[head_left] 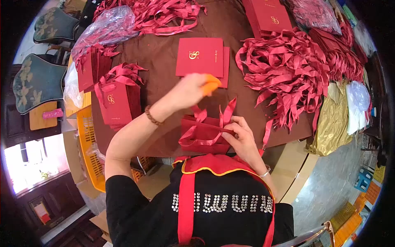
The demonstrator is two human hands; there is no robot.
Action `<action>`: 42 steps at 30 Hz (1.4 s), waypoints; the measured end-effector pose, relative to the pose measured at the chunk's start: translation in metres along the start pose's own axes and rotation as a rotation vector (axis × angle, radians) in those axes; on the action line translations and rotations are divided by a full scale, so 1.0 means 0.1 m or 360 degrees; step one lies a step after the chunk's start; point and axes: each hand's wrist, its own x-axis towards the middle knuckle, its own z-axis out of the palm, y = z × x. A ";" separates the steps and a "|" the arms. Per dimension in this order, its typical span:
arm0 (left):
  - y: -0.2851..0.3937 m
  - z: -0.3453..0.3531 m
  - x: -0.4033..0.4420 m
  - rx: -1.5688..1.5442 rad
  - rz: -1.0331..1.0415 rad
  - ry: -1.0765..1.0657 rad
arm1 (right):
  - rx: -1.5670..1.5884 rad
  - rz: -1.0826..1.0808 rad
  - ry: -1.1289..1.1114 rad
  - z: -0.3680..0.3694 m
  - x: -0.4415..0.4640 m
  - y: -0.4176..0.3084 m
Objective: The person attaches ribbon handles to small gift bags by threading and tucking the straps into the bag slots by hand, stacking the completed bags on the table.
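Note:
My left hand [190, 89], raised in front of me and blurred, is closed on a small orange object [211, 85] whose kind I cannot make out. Just below it, a red paper gift bag [204, 136] with ribbon handles [227, 112] sits at the table's near edge. My right hand [242, 138] pinches the right side of the bag's top rim, thumb and fingers closed on it. Beyond my left hand lie flat red bags [200, 55] with gold lettering, partly covered by that hand.
The table has a brown cloth [158, 53]. A heap of red ribbons [284, 68] lies right, stacked red bags [117, 103] left, and another bag stack [269, 16] far right. Plastic-wrapped ribbons [109, 29] lie far left. An orange crate [88, 152] stands beside the table.

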 end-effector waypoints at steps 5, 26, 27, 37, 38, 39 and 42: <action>-0.08 -0.17 -0.18 0.0221 0.0014 -0.0204 | 0.0048 -0.0017 -0.0047 -0.02 0.02 0.01; -0.17 0.23 -0.03 0.0058 0.0073 -0.0499 | 0.0126 -0.0078 -0.0169 0.11 0.04 0.13; -0.17 0.24 -0.03 0.0049 0.0087 -0.0496 | 0.0126 -0.0081 -0.0175 0.15 0.04 0.17; -0.17 0.07 0.27 -0.0196 -0.0114 0.0115 | 0.0091 -0.0324 -0.0283 0.39 -0.02 0.33; -0.22 0.09 0.34 -0.0592 0.0054 0.0255 | 0.0317 -0.0187 -0.0289 0.37 0.01 0.36; -0.20 0.09 0.36 -0.0592 0.0061 0.0261 | 0.0540 -0.0053 -0.0293 0.35 0.04 0.39; -0.20 0.06 0.42 -0.0080 0.0174 0.0460 | 0.0577 -0.0087 -0.0279 0.26 0.12 0.25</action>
